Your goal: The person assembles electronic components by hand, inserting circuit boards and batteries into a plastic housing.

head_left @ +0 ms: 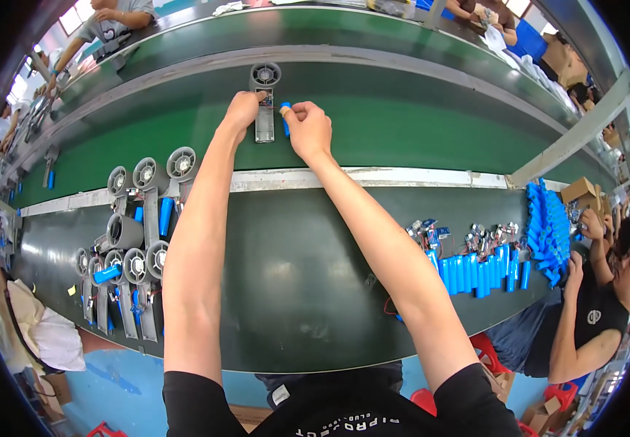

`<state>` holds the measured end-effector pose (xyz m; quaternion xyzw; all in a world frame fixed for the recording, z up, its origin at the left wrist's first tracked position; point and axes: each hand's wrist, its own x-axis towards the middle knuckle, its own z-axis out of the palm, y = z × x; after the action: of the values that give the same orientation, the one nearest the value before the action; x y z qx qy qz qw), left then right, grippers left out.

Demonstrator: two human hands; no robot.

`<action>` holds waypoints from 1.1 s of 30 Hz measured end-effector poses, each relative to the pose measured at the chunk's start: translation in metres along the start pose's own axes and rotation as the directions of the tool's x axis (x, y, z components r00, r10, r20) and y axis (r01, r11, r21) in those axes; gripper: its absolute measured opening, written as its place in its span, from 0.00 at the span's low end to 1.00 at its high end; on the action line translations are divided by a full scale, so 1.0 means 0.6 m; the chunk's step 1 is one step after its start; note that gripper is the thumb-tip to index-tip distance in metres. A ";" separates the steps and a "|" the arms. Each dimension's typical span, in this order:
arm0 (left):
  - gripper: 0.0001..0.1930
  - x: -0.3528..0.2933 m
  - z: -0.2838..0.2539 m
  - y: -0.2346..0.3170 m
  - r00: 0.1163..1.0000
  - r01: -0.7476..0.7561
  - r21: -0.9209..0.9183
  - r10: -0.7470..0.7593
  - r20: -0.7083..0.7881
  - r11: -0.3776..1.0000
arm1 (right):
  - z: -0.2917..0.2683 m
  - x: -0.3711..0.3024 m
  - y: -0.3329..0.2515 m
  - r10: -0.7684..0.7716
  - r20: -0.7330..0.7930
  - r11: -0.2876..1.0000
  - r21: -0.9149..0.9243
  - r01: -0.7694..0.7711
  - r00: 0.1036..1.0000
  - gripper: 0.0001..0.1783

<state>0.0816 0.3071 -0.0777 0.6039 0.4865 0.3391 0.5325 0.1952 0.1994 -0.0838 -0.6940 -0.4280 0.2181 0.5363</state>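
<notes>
A grey handheld fan housing (264, 131) lies on the green conveyor belt, its round head pointing away and its handle toward me. My left hand (243, 109) grips it from the left side, with a fingertip at the small circuit board where handle and head meet. Just right of the handle, my right hand (310, 131) pinches a blue cylindrical battery (286, 120), held roughly upright in the picture and apart from the housing. Thin wires seem to show near the board, but they are too small to follow.
Several grey fan housings (140, 266) with blue batteries stand at the left of the dark worktable (278, 291). Rows of blue batteries (475, 273) and small circuit boards (491, 237) lie at right, beside a battery pile (546, 226). A metal post (573, 131) rises at right; a co-worker (592, 306) sits there.
</notes>
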 end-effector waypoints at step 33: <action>0.14 -0.023 -0.196 0.034 0.958 -0.073 0.617 0.227 -0.174 0.783 | 0.066 -0.076 -0.015 -0.150 0.274 0.964 0.253 0.079 0.950 0.29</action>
<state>-0.0270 0.3316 -0.0327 0.7337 0.5797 0.2776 0.2201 0.1372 0.1845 -0.0954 -0.5586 -0.5124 0.3360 0.5591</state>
